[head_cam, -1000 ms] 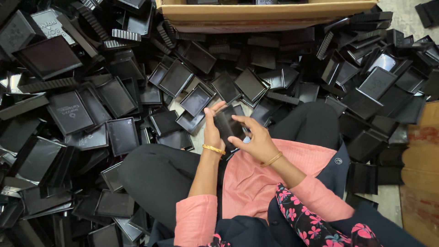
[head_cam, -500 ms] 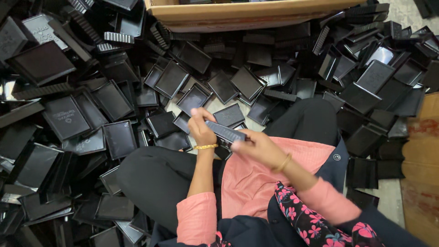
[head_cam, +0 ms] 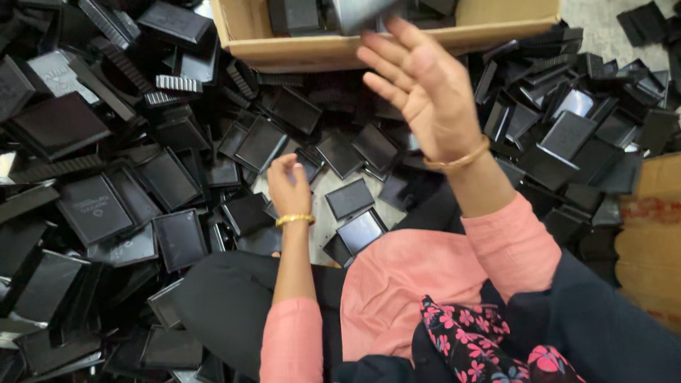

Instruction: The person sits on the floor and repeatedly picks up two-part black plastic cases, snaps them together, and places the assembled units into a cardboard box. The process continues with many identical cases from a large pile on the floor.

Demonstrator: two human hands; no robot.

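My right hand point(head_cam: 422, 85) is raised with the palm showing and the fingers spread, holding nothing, just in front of a cardboard box point(head_cam: 340, 48). A blurred dark plastic piece point(head_cam: 363, 10) is in the air over the box, beyond my fingertips. My left hand point(head_cam: 287, 186) hangs low over a heap of black plastic trays point(head_cam: 170, 177), fingers loosely curled, and I see nothing in it. The nearest trays point(head_cam: 351, 198) lie just right of that hand, by my knee.
Black rectangular trays and lids cover the floor on the left, far side and right point(head_cam: 567, 135). The box at the top holds more dark pieces. Flattened cardboard point(head_cam: 652, 227) lies at the right edge. My lap point(head_cam: 397, 284) fills the bottom middle.
Both hands held one black tray over my lap before. Now my right hand has swung up to the box and opened, the piece has left it, and my left hand has dropped to the pile.
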